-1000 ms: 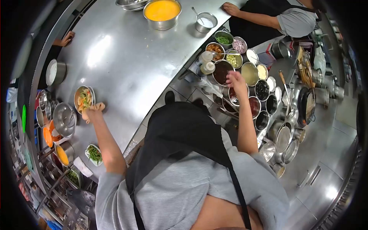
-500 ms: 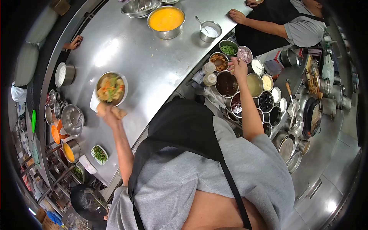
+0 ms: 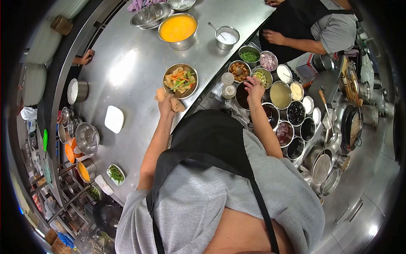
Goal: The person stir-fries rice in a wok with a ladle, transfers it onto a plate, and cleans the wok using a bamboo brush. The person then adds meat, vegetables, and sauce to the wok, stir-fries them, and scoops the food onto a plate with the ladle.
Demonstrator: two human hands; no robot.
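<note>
My left hand [image 3: 166,106] is closed on a tan cloth [image 3: 178,105] at the near rim of a metal bowl [image 3: 194,90]. Sliced vegetables, orange, green and pale, fill the bowl [image 3: 180,80], which is at the right part of the steel counter. Over the dark sauce container at the counter's right side is my right hand [image 3: 254,90], fingers spread, with nothing seen in it. Two squeeze bottles [image 3: 228,91] stand just left of it. A white square plate [image 3: 114,119] lies on the counter left of my left forearm.
A pot of yellow liquid [image 3: 178,31] and a small pot with white contents and a spoon [image 3: 227,38] stand farther back. Several ingredient containers [image 3: 281,95] crowd the right. A co-worker's hand [image 3: 275,37] is beyond them; another person's hand [image 3: 87,56] rests at the left edge.
My left hand has carried the bowl rightward across the counter, away from the white plate, which now shows whole. My right hand has shifted slightly, its fingers more spread. The co-worker's near hand has moved off the counter.
</note>
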